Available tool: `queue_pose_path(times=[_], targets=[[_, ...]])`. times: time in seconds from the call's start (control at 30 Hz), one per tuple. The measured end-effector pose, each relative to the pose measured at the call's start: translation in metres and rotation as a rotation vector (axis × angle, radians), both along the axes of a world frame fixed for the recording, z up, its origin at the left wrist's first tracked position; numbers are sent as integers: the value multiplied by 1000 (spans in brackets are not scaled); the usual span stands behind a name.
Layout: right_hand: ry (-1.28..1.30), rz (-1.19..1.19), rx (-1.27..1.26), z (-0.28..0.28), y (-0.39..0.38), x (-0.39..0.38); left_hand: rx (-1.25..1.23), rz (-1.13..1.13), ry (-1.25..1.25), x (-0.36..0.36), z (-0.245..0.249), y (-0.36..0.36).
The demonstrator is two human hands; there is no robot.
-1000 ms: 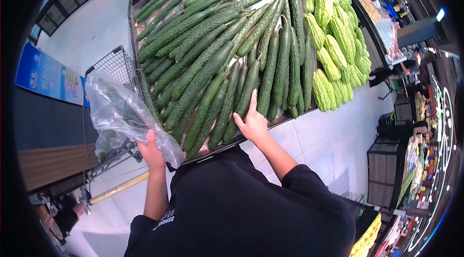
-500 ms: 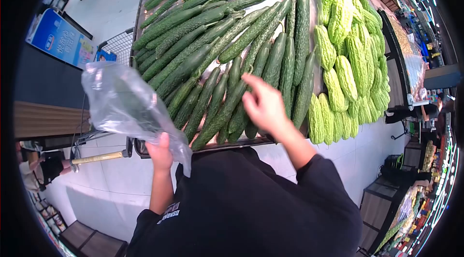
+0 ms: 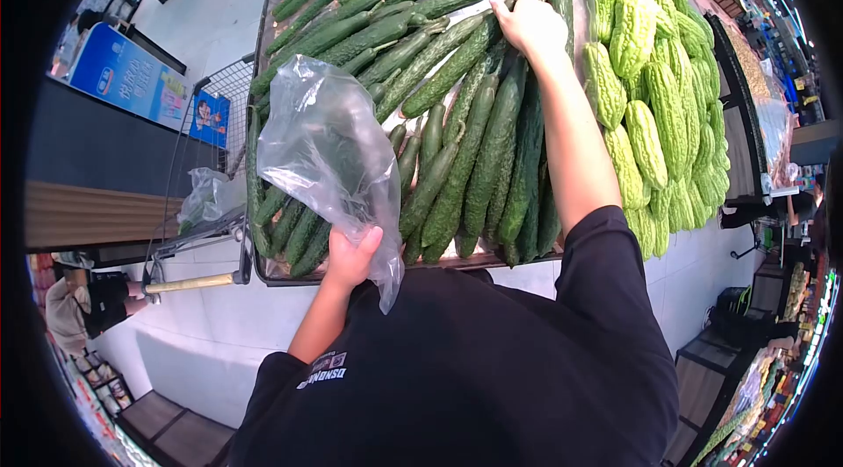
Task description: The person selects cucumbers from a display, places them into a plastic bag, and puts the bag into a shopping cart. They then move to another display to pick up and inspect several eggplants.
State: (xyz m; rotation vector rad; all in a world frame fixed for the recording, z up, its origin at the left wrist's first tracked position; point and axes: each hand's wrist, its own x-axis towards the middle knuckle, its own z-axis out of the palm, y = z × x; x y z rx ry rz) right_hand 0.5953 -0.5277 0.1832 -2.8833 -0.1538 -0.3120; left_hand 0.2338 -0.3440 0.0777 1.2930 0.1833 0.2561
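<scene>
My left hand [image 3: 352,254] is closed round the gathered lower part of a clear plastic bag [image 3: 320,137]. The bag hangs over the near left of the cucumber pile, and dark green shows through its film. Stretched over the pile, my right hand [image 3: 536,25] has its fingers curled at the far end of a cucumber; the palm hides most of the grip. Long bumpy cucumbers [image 3: 479,151] lie in rows beneath both arms. Pale green bitter melons [image 3: 667,107] are heaped just right of my right forearm.
A shopping cart [image 3: 230,111] with a yellowish handle stands at the left of the display, a bagged item [image 3: 204,199] inside it. Behind it is a blue sign [image 3: 123,76]. A person [image 3: 70,309] shows at the far left, and store shelves line the right.
My right hand has moved from the middle of the cucumbers to their far end, arm now extended. My left hand and the bag have shifted right, uncovering the cart's bagged item.
</scene>
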Motion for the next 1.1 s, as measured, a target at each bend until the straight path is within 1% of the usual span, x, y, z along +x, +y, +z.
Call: queue_pose_path(times=[0.07, 0.13, 0.2, 0.23, 0.27, 0.33, 0.37, 0.4, 0.43, 0.47, 0.5, 0.53, 0.57, 0.6, 0.63, 0.7, 0.73, 0.8, 0.83, 0.87, 0.93, 0.97, 1.0, 1.07, 1.1], targets=[[48, 34, -26, 1, 4, -2, -3, -14, 27, 5, 2, 3], [48, 14, -5, -3, 6, -2, -7, -26, 52, 9, 2, 6], [-141, 46, 57, -7, 5, -1, -26, -35, 85, 13, 2, 9], [-175, 99, 184, -9, 4, -1, -27, -36, 88, 15, 1, 11], [-172, 98, 183, 0, 5, -11, -26, -37, 85, 17, -2, 12], [-382, 303, 247, 36, 12, -46, -27, -35, 83, 23, -2, 15], [-442, 367, 338, 46, 15, -58, -69, -39, 77, 27, 1, 14], [-669, 594, 429, 56, 17, -63, -110, -42, 73, 29, 2, 14], [-655, 611, 499, 69, 14, -76, -110, -40, 78, 32, 1, 15], [-642, 627, 568, 82, 10, -91, -200, -105, 72, 35, 0, 16], [-665, 687, 627, 84, 2, -96, -290, -171, 63, 39, -1, 17], [-690, 746, 684, 86, -5, -98, -288, -172, 63, 45, 4, 15], [-844, 843, 709, 101, -3, -92, -350, -151, 11, 52, 13, 10], [-741, 817, 830, 103, -8, -105, -411, -132, -41, 57, 22, 6], [-713, 804, 888, 105, -15, -107, -408, -136, -43, 60, 32, 1], [-609, 750, 1054, 103, -22, -117, -868, -231, -56, 60, 47, -5], [-617, 741, 1059, 102, -24, -120, -861, -239, -51, 57, 45, -3], [-531, 712, 1299, 96, -31, -123, -1112, -659, -288, 52, 37, 8], [-512, 719, 1309, 88, -42, -121, -1012, -634, -227, 45, 36, 11], [-524, 709, 1310, 84, -44, -126, -1008, -646, -220, 42, 43, 12], [-512, 625, 1432, 78, -44, -137, -757, -697, -106, 36, 61, 11], [-550, 615, 1362, 70, -47, -135, -708, -659, -69, 31, 62, 10], [-553, 610, 1366, 62, -48, -136, -703, -663, -65, 29, 62, 8], [-435, 626, 1615, 42, -50, -140, -676, -626, -76, 26, 59, 3], [-311, 610, 1607, 30, -55, -143, -669, -593, -46, 24, 67, -2]])
